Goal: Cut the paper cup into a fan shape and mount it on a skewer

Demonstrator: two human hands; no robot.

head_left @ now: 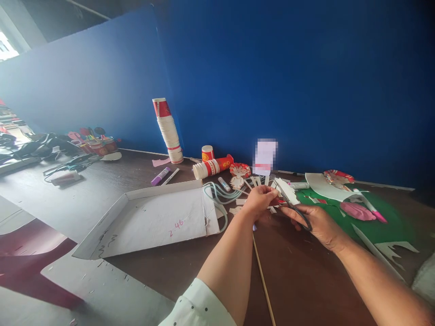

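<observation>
My left hand (260, 203) is closed on a paper cup cut into strips (267, 180), whose white strips fan out above my fingers. Most of the cup is hidden by the hand. Close on its right, my right hand (314, 224) grips a pair of scissors (303, 216) by the dark handles, blades pointing up and to the left beside the strips. A white paper piece (288, 192) shows by the blades; whether it is part of the cup I cannot tell. Under my hands lie paper scraps (235, 210), and a thin wooden stick (262, 276) runs toward me.
A shallow white cardboard box lid (152, 222) lies left, with a pale cable (222, 194) beside it. Behind stand a tall stack of paper cups (167, 131) and a toppled stack (212, 167). Right, a green sheet (384, 215) carries cut paper and a pink piece (357, 211).
</observation>
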